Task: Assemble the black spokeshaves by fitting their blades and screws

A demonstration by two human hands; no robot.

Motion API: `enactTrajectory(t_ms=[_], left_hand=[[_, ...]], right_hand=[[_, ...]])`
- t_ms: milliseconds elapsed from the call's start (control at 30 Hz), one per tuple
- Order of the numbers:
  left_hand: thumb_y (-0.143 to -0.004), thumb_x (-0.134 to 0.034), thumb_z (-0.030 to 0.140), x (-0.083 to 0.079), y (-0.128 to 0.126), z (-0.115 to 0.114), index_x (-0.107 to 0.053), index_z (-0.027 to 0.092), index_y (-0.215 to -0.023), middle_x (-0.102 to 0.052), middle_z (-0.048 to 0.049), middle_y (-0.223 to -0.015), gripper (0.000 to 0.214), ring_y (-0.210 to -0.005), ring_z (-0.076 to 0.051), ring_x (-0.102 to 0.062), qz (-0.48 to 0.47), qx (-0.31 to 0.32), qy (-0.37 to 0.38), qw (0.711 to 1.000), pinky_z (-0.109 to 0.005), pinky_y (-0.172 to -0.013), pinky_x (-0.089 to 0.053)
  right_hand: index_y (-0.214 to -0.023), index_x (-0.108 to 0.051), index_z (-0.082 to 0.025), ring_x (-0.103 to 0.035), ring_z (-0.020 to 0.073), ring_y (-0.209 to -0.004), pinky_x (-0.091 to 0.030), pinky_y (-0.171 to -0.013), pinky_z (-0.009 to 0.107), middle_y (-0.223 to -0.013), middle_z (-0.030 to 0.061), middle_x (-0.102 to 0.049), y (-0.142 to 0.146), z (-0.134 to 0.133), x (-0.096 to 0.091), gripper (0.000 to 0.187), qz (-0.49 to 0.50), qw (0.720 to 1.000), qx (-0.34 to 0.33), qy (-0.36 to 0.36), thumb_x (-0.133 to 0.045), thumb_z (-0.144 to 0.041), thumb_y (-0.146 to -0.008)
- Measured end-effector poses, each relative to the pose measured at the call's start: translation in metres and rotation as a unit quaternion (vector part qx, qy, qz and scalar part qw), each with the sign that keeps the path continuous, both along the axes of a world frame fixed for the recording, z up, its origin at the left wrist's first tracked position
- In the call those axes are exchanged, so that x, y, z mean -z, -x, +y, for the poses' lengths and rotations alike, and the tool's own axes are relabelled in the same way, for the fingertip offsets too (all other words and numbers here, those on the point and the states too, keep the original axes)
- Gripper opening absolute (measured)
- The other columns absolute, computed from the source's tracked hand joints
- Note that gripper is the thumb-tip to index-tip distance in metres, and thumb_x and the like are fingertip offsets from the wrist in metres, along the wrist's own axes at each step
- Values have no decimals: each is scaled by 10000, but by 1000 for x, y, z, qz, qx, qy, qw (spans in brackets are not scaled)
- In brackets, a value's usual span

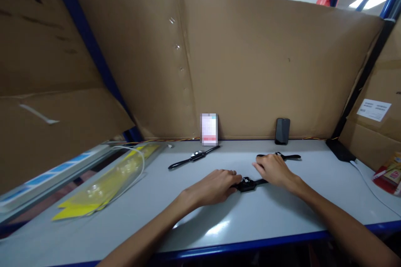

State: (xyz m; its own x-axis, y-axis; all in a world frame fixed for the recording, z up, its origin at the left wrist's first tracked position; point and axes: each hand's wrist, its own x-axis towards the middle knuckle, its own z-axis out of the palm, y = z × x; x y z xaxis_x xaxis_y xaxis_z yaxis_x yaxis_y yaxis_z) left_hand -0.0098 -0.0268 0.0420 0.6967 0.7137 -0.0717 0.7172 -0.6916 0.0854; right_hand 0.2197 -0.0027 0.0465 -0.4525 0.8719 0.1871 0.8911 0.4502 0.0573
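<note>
My left hand (217,185) is closed around the left handle of a black spokeshave (247,184), held low over the table. Its right handle reaches toward my right hand (275,170), whose fingers are curled. Whether they hold anything is hidden. Just behind my right hand lies a second black spokeshave (291,157), partly covered by that hand. A third spokeshave (197,156) rests at a slant, farther back on the left.
A phone with a lit, blurred screen (209,129) and a dark phone (282,131) lean against the cardboard wall (238,62). On the left are a yellow-and-clear plastic packet (106,187) and a power strip (56,175). A red packet (388,177) sits far right.
</note>
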Motion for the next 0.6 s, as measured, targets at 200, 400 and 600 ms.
enactTrajectory(t_ms=[200,400,600], left_hand=[[-924,-562,124,-1,7,4,-616,191,-957,-720,-82,-992,92,-907,-269,-693,24,-24,-8,999,-344,-729,-473],[-935,-523,139,7,20,18,-618,180,-977,-723,-111,-988,112,-905,-281,-703,49,-75,-47,995,-344,-729,-480],[-934,-509,142,9,28,25,-638,164,-1012,-723,-137,-1018,152,-936,-302,-704,64,-108,-61,990,-358,-754,-500]], right_hand=[[-893,-737,-188,-708,249,-812,-300,-619,298,-883,110,-756,-18,14,-11,362,-24,998,50,25,-453,-355,-1045],[-919,-739,-159,-707,286,-898,-334,-646,309,-969,154,-749,-44,20,-23,327,-49,994,77,66,-489,-343,-1020],[-993,-755,-153,-696,297,-911,-365,-658,318,-1013,170,-742,-63,27,-24,299,-70,984,88,140,-536,-357,-976]])
